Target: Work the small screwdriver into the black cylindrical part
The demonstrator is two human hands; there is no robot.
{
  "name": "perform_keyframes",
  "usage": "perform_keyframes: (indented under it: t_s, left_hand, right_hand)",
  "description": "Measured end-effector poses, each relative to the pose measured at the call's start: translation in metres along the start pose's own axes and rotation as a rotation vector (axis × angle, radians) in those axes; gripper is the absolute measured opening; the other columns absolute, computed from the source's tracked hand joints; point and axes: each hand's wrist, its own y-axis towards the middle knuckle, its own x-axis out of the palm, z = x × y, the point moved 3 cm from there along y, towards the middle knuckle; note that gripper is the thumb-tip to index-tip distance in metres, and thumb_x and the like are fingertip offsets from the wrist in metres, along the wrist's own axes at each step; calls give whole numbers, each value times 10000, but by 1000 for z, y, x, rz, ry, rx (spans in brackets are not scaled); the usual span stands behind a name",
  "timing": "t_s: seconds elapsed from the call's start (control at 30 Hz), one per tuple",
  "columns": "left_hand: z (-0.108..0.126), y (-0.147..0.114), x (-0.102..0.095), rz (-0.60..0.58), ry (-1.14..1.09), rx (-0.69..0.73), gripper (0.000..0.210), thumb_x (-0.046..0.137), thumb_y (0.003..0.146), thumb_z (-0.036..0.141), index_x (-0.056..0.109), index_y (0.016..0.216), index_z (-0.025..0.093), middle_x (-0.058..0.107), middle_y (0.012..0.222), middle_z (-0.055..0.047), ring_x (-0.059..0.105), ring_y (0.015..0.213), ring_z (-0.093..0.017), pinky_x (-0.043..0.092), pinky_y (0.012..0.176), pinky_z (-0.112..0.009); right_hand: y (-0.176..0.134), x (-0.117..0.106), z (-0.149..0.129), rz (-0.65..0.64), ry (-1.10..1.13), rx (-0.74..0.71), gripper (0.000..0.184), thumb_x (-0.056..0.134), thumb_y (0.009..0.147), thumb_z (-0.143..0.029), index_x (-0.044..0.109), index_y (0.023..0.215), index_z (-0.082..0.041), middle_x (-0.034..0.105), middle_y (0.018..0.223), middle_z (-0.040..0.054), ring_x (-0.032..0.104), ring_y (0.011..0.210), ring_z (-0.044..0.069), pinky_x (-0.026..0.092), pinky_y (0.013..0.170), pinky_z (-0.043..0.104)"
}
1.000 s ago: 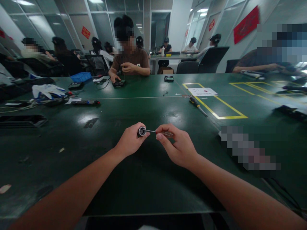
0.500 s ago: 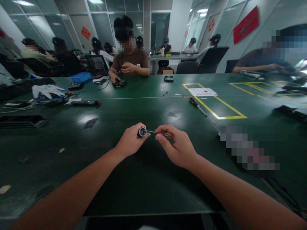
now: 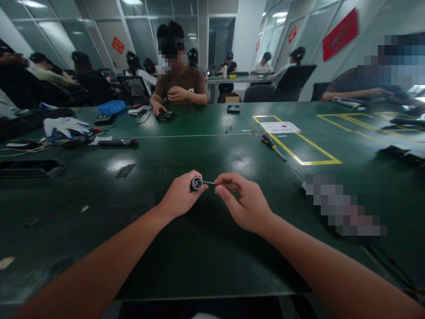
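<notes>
My left hand (image 3: 182, 195) is closed around a black cylindrical connector (image 3: 196, 183), whose round, metal-rimmed end faces me. Inside that rim small dark details show, too small to make out. In my right hand (image 3: 249, 201) is a small screwdriver (image 3: 229, 186) with a clear handle, pinched between thumb and fingers. Its thin metal shaft points left and reaches the side of the connector; whether the tip sits in a screw is hidden. Both hands are held close together above the green table (image 3: 212, 257).
A yellow-black screwdriver (image 3: 273, 147) and a printed sheet (image 3: 281, 127) lie ahead to the right, near yellow tape. A blurred-out object (image 3: 341, 208) lies by my right forearm. White gloves (image 3: 66, 127), a pen-like tool (image 3: 117, 142) and a blue tray (image 3: 112, 107) are left. A co-worker (image 3: 181, 84) sits opposite.
Both hands, the connector and the small screwdriver stay in almost the same place. At the far left edge, a person in dark clothing has come into view.
</notes>
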Motion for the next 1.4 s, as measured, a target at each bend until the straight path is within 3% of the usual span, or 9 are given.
perform_keyframes:
  t_s: [1.4]
  left_hand:
    - [-2, 0, 1, -10, -18, -2, 204, 653, 911, 392, 591, 891, 198, 614, 783, 17, 564, 716, -150, 391, 647, -274]
  right_hand:
    - [0, -2, -2, 23, 17, 13, 92, 578, 989, -264, 641, 1011, -201, 707, 858, 15, 658, 729, 144, 470, 668, 263]
